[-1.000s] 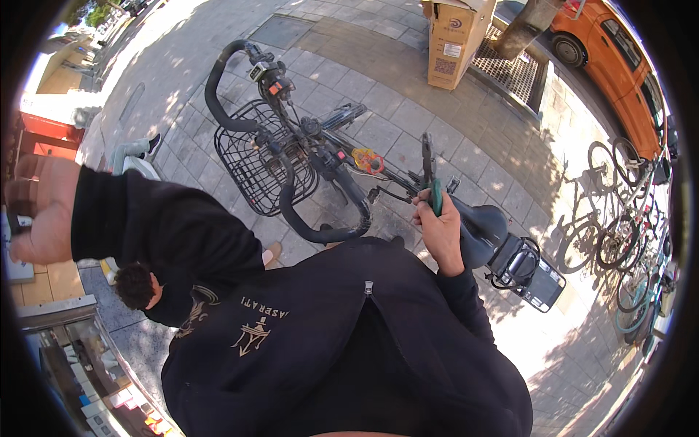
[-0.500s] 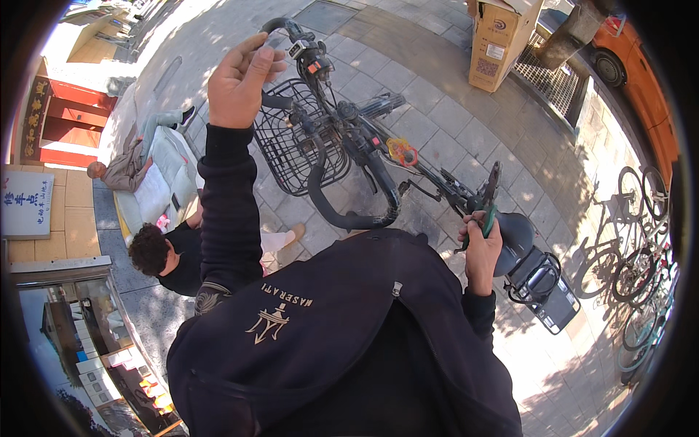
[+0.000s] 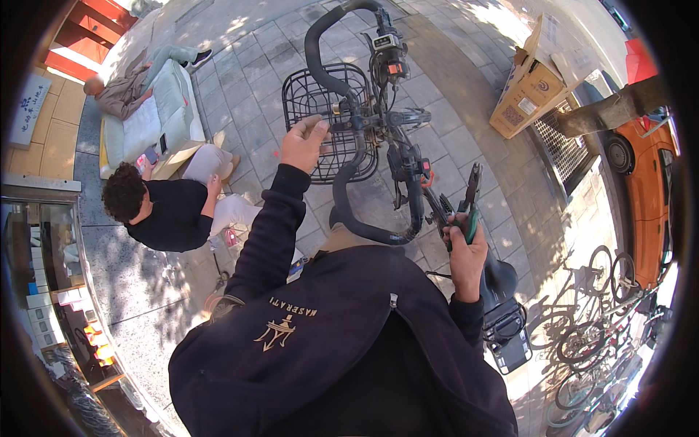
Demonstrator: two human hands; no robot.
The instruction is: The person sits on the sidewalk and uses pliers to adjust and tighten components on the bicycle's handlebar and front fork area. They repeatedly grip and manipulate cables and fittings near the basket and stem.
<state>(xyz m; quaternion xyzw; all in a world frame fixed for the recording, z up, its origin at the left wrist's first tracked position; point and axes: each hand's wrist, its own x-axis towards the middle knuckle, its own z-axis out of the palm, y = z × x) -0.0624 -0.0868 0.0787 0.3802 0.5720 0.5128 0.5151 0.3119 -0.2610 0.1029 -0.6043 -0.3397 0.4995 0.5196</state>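
My right hand (image 3: 464, 255) is closed around green-handled pliers (image 3: 471, 218), whose long dark jaws point upward beside the bicycle's frame and black saddle (image 3: 501, 275). My left hand (image 3: 306, 149) is raised over the near side of the black wire basket (image 3: 306, 98), just left of the stem, with thumb and fingertips close together; what they hold, if anything, is too small to make out. The bicycle's black padded handlebars (image 3: 342, 207) carry switches and a small display (image 3: 384, 42). Part of the frame is hidden behind my right hand.
A seated person in black (image 3: 167, 218) is at my left, beside a pale sofa (image 3: 175, 109) where another person (image 3: 120, 98) reclines. A cardboard box (image 3: 528, 95) stands by a tree trunk (image 3: 604, 113). An orange car (image 3: 648, 204) and several parked bicycles (image 3: 604, 335) are at the right.
My left hand has swung from the far left across to above the basket. My right hand still holds the pliers. The view has turned, bringing the sofa and both other people more into sight.
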